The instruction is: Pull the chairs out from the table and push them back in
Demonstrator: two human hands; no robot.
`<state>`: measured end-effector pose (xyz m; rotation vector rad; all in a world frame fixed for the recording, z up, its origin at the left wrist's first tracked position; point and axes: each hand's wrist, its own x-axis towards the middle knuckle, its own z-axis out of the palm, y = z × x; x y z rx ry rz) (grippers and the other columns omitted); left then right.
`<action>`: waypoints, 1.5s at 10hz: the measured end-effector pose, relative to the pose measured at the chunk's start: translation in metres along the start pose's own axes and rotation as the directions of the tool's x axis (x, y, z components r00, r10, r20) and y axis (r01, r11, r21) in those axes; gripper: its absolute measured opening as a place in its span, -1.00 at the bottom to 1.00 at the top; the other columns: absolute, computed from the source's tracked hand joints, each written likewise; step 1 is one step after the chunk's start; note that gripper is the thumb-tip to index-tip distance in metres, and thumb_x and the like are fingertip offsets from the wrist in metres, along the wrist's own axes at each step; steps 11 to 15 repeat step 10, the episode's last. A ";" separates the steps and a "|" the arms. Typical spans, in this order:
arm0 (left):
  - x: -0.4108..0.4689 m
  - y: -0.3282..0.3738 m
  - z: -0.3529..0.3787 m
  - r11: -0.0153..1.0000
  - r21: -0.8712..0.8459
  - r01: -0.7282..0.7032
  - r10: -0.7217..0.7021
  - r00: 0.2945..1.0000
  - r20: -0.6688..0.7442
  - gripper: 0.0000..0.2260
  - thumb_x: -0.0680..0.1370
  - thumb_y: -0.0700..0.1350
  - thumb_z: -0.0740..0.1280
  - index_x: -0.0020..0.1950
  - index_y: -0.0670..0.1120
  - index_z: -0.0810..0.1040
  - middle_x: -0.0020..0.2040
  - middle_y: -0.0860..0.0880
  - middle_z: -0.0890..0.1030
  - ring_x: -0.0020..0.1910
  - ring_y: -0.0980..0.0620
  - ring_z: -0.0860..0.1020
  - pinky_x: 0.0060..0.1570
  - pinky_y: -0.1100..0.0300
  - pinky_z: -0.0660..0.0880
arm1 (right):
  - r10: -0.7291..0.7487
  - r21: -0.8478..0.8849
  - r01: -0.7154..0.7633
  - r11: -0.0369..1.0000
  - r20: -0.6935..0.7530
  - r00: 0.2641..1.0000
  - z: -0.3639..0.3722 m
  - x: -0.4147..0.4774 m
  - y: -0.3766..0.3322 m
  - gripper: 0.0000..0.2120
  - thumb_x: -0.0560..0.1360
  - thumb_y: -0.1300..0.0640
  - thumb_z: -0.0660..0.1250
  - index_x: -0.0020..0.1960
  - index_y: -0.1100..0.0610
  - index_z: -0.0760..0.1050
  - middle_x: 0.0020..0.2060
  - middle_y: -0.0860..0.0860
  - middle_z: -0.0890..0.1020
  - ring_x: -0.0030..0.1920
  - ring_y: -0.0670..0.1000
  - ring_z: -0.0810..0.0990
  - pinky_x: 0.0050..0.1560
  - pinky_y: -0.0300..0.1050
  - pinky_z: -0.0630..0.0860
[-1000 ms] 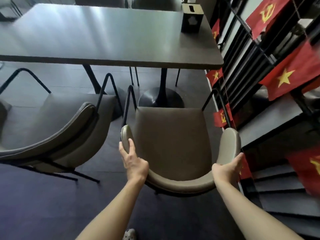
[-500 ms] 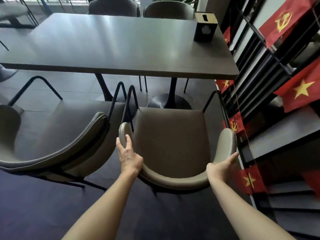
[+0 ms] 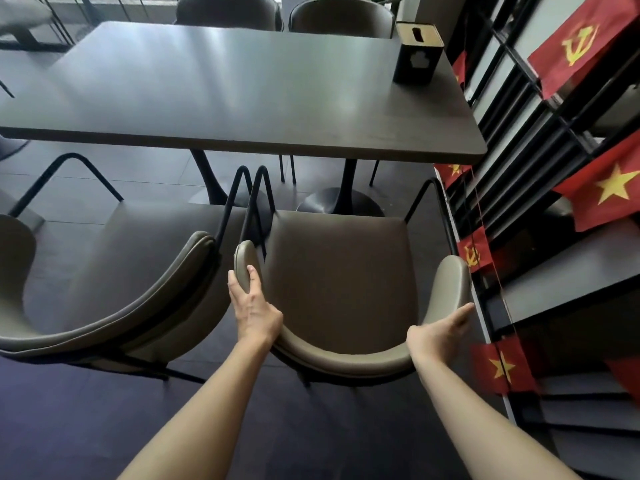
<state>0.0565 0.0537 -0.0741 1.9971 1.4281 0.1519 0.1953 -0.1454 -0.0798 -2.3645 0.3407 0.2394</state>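
The chair is gripped at its backrest ends by both hands, squarely facing the desk ahead.

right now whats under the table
Under the table show two black pedestal legs, a round base and thin legs of the far chairs. The tabletop covers the rest.

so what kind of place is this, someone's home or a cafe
Most likely a cafe or small restaurant, not a home. A long dark table has matching padded armchairs on both sides, such as the one being held, a tissue box sits on it, and more tables show at far left.
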 end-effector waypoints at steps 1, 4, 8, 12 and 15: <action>0.001 -0.001 0.000 1.000 -0.005 0.004 -0.004 1.000 0.007 -0.23 0.46 -0.37 0.23 0.56 -0.03 -0.07 0.55 -0.14 -0.22 0.55 -0.19 -0.05 0.47 0.03 0.17 | 0.002 -0.002 -0.002 1.000 0.000 1.000 0.000 0.001 0.000 -0.07 0.38 0.45 0.29 0.56 0.15 -0.17 0.49 0.20 0.13 0.35 0.31 0.36 0.29 0.15 0.38; -0.003 0.001 -0.001 0.999 -0.040 0.029 -0.028 0.999 0.028 -0.17 0.44 -0.42 0.24 0.55 0.00 -0.11 0.55 -0.09 -0.27 0.55 -0.17 -0.12 0.46 0.05 0.15 | 0.030 -0.012 -0.030 0.999 0.022 0.999 -0.002 0.004 0.001 -0.04 0.38 0.45 0.32 0.57 0.10 -0.19 0.51 0.16 0.11 0.36 0.30 0.37 0.32 0.14 0.35; -0.004 0.006 -0.008 0.991 0.122 0.059 -0.070 0.994 0.086 -0.23 0.52 -0.31 0.21 0.54 -0.04 -0.25 0.51 -0.24 -0.36 0.53 -0.23 -0.23 0.42 0.01 0.23 | 0.008 -0.065 -0.006 0.998 0.040 0.999 -0.003 0.004 0.002 -0.10 0.44 0.42 0.27 0.55 0.15 -0.24 0.56 0.14 -0.04 0.50 0.21 0.18 0.43 0.07 0.28; 0.000 0.027 -0.037 0.992 0.112 -0.054 0.037 0.988 0.150 -0.30 0.53 -0.22 0.22 0.55 -0.13 -0.13 0.56 -0.24 -0.16 0.55 -0.19 -0.17 0.48 0.01 0.05 | -0.165 -0.210 0.205 0.956 0.193 0.967 -0.008 -0.007 -0.027 -0.28 0.49 0.27 0.20 0.56 0.08 -0.03 0.58 0.00 -0.10 0.56 0.09 -0.03 0.54 0.02 0.00; 0.000 0.027 -0.037 0.992 0.112 -0.054 0.037 0.988 0.150 -0.30 0.53 -0.22 0.22 0.55 -0.13 -0.13 0.56 -0.24 -0.16 0.55 -0.19 -0.17 0.48 0.01 0.05 | -0.165 -0.210 0.205 0.956 0.193 0.967 -0.008 -0.007 -0.027 -0.28 0.49 0.27 0.20 0.56 0.08 -0.03 0.58 0.00 -0.10 0.56 0.09 -0.03 0.54 0.02 0.00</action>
